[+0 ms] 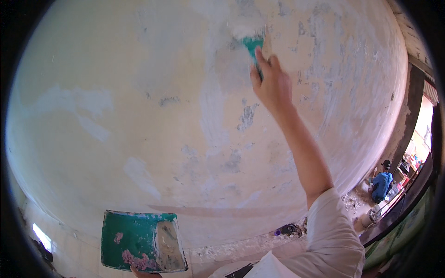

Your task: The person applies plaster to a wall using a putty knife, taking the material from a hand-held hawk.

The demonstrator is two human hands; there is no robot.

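Observation:
My right hand (274, 88) is raised at the end of an outstretched arm and grips a green putty knife (253, 43) by its handle. The knife's wide edge meets the wall (176, 129) at a pale, wet-looking patch of putty (248, 28). Low on the left, my left hand (144, 273) holds a green tray (134, 227) from below, and only some of its fingers show at the near rim. Lumps of pinkish putty (139, 260) lie in the tray, whose right end is caked with greyish residue.
Grey bare spots and white smears mark the wall. Debris and a dark heap (291, 230) lie along its foot. To the far right a person in blue (382, 185) crouches near a bucket (371, 217), beside an opening to daylight. Green cloth (403, 236) is at the lower right.

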